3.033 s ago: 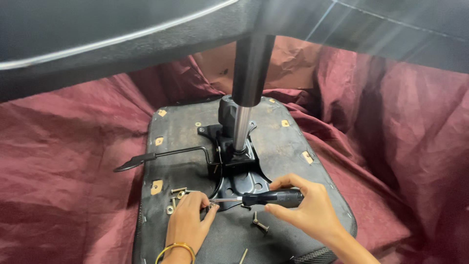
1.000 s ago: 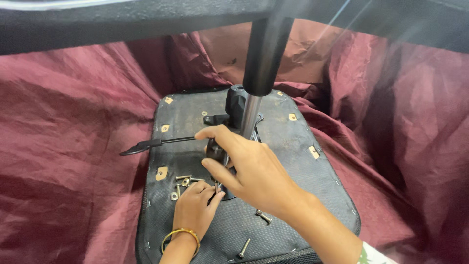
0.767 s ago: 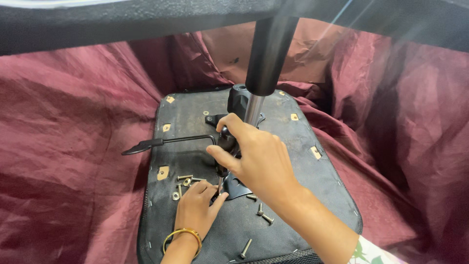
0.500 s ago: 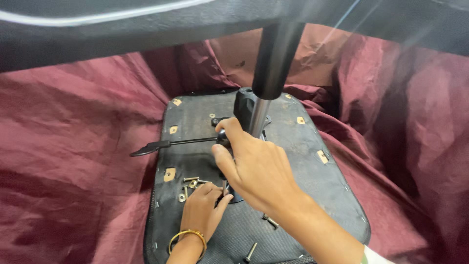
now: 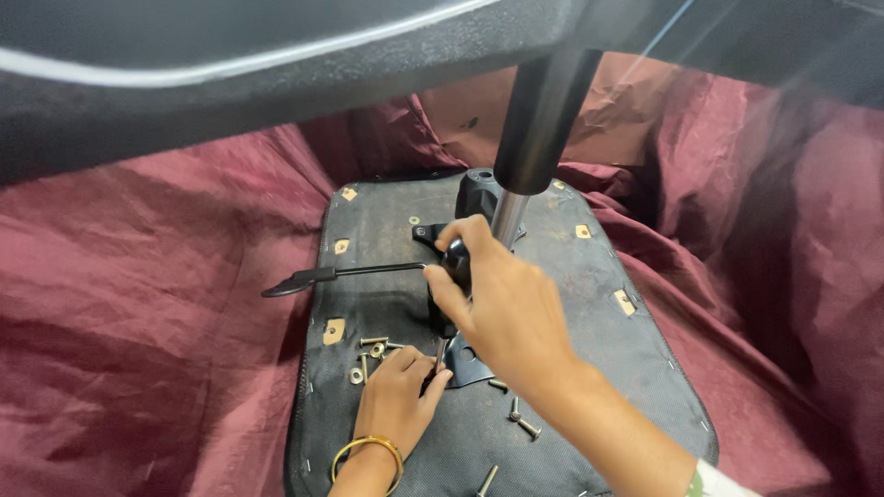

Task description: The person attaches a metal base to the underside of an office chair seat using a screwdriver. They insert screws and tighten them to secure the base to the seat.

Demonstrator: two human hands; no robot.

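On the upturned chair seat [image 5: 589, 368] lying over maroon cloth [image 5: 138, 322], the right hand [image 5: 502, 308] is gripping a screwdriver handle [image 5: 456, 260] upright, its tip hidden, while the left hand [image 5: 398, 398] fingers are pinching narrowly at the mounting plate [image 5: 465, 368], steadying something unseen.

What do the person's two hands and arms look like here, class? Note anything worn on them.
Both hands are bare, without gloves. The left hand has a thin gold bangle round its wrist. The right hand has a bare forearm, with the edge of a white patterned sleeve showing at the bottom of the frame.
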